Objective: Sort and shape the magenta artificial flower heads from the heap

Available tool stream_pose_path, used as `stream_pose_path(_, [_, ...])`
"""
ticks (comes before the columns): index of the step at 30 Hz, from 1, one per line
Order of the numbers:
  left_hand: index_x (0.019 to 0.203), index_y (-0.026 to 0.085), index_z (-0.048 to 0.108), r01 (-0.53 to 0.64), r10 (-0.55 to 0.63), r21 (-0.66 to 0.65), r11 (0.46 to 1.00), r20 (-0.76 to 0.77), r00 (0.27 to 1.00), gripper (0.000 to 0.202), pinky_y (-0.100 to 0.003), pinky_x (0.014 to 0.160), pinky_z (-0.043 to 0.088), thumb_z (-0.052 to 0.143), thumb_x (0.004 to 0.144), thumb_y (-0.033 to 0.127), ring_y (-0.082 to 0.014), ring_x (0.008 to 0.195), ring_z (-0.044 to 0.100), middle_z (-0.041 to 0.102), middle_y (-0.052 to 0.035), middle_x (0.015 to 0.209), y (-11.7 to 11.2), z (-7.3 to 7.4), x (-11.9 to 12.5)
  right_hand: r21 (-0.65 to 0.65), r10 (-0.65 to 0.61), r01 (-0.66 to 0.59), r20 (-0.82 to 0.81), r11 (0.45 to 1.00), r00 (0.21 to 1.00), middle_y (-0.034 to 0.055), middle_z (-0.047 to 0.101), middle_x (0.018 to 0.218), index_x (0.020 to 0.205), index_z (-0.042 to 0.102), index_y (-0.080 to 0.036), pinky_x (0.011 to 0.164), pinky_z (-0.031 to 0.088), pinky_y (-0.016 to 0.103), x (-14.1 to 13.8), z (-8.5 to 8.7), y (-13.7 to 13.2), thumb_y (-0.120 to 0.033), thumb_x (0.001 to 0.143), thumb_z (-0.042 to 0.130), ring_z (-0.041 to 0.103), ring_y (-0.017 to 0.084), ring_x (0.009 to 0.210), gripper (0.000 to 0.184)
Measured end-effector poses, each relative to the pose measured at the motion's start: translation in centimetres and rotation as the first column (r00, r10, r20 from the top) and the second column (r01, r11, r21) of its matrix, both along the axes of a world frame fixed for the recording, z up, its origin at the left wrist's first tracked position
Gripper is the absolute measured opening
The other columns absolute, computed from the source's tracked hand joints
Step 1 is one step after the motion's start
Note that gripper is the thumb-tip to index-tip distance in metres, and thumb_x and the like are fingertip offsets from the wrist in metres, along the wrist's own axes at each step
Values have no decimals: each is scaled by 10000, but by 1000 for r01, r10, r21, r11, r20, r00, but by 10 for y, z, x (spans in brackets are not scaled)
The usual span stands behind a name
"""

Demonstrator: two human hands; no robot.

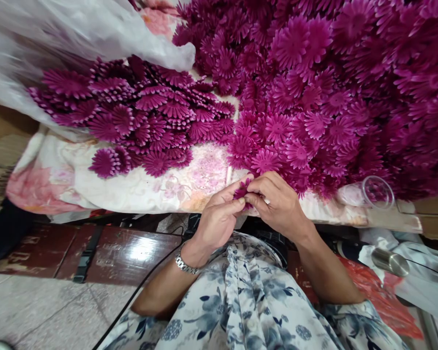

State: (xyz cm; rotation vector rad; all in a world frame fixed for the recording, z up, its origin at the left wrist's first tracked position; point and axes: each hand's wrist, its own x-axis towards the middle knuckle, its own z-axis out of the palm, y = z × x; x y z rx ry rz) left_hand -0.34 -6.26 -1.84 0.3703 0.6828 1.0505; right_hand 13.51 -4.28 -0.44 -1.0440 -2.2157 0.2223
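Close to the table's front edge, both hands meet around a small magenta artificial flower (242, 190). My left hand (221, 211) has its thumb and fingers closed on the flower from the left. From the right, my right hand (272, 201) pinches the flower's edge with thumb and bent forefinger; a tiny pale bit shows by its fingers. Parts of the flower are hidden by the fingers. Just beyond the hands spreads a big heap of loose magenta flower heads (295, 131). Stacked flower heads (156, 121) lie in a smaller pile to the left.
A floral cloth (113, 187) covers the table. White plastic sheeting (95, 34) hangs over the far left. A clear plastic cup (377, 192) lies on its side at the right front edge. Below on the right is a metal cylinder (390, 262) beside plastic bags.
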Motion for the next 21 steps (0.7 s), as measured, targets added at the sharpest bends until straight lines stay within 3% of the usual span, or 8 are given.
stream_pose_path(5, [1025,174,702,-28,28,11,1000,-47,998,333,-307,888,471,643,701,126,-197,986,626,705,-63,1028,0,-1,2,77,-1,-7,101,997,995,50,608,795,892,535,-175,723,467,295,0,1,-4,-101,887,428,532,162,768,130])
stream_pose_path(10, [951,186,729,-77,78,13,997,-99,992,301,-305,917,455,654,664,131,-201,998,625,721,-50,982,1,2,5,125,-62,41,174,991,983,71,615,787,984,538,-146,716,471,320,-3,-4,-6,-100,886,403,537,184,758,173])
stream_pose_path(15, [843,176,742,-120,119,-1,993,-135,984,247,-266,808,491,634,632,103,-164,839,650,731,-19,842,4,4,4,151,-82,71,71,986,994,64,646,810,1026,550,-138,692,490,291,0,3,-7,-69,858,463,565,161,746,201])
stream_pose_path(17, [809,164,738,-135,135,3,991,-134,982,208,-246,729,503,633,637,113,-131,709,640,723,-12,760,5,3,3,259,-166,167,-27,951,986,36,650,801,1005,564,-157,652,492,267,11,10,-1,-72,832,527,577,144,722,196])
stream_pose_path(19, [824,151,732,-130,130,10,991,-124,984,211,-243,692,508,631,642,116,-118,644,629,716,-15,721,6,2,1,389,-310,317,-83,865,947,24,646,803,999,577,-171,634,489,266,26,17,9,-91,819,566,583,139,708,198])
stream_pose_path(21, [855,138,723,-117,118,7,993,-84,989,235,-278,735,518,627,642,112,-141,698,650,725,-34,764,6,3,0,457,-468,429,-31,779,883,49,640,828,991,599,-179,678,486,307,42,24,18,-137,837,558,586,165,752,165])
